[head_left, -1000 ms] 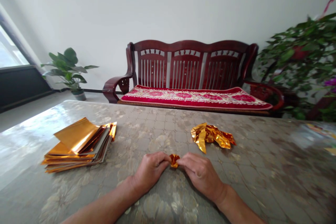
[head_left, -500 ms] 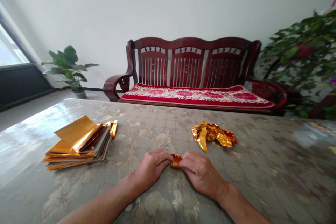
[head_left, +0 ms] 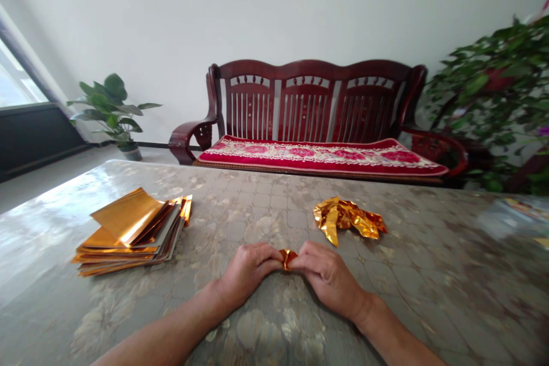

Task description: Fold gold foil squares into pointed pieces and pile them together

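Observation:
A small folded piece of gold foil paper [head_left: 287, 259] is pinched between my two hands, low over the near middle of the table. My left hand [head_left: 250, 270] grips its left end with thumb and fingers together. On the right end, my right hand [head_left: 329, 275] closes in the same kind of pinch. Fingers cover both ends, so only the shiny middle shows. Just beyond my right hand lies a crumpled heap of gold foil paper [head_left: 347, 218]. Off to the left is a loose stack of flat gold foil sheets [head_left: 128, 240], some showing grey backs.
The table [head_left: 257, 320] has a patterned, glossy cover. A clear plastic bag [head_left: 514, 217] lies at its right side. Behind the table stands a dark red wooden bench [head_left: 306, 106] with a floral cushion [head_left: 321, 155]. Potted plants [head_left: 114, 108] flank it on both sides.
Both hands still pinch the folded foil paper. Its visible middle looks narrower and more creased, and the fingertips have shifted slightly. The stack and the crumpled heap stay in place.

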Demonstrator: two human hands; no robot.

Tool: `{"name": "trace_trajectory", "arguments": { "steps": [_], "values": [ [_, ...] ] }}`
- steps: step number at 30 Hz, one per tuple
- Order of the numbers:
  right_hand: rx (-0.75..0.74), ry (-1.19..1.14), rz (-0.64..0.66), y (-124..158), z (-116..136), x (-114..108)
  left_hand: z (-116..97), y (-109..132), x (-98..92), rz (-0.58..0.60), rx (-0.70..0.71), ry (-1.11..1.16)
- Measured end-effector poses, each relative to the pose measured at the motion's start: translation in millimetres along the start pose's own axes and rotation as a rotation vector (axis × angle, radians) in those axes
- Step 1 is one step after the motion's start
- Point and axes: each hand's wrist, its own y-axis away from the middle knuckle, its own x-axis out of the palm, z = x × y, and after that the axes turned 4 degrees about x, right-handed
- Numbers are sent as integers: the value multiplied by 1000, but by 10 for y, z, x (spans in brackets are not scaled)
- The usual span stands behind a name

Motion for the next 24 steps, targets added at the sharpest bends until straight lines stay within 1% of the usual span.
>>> {"name": "trace_trajectory", "arguments": {
  "steps": [4,10,17,24],
  "values": [
    [36,-42,-13,2,-13,6,-10,-3,1,-3,-16,-3],
    [59,-115,0,9,-13,23,5,4,25,-31,-45,-28],
    [75,-177,26,6,-39,46,22,-4,39,-30,-74,-23],
    [54,-180,48,-7,-31,41,4,-2,28,-16,-10,-3]
  ]
}}
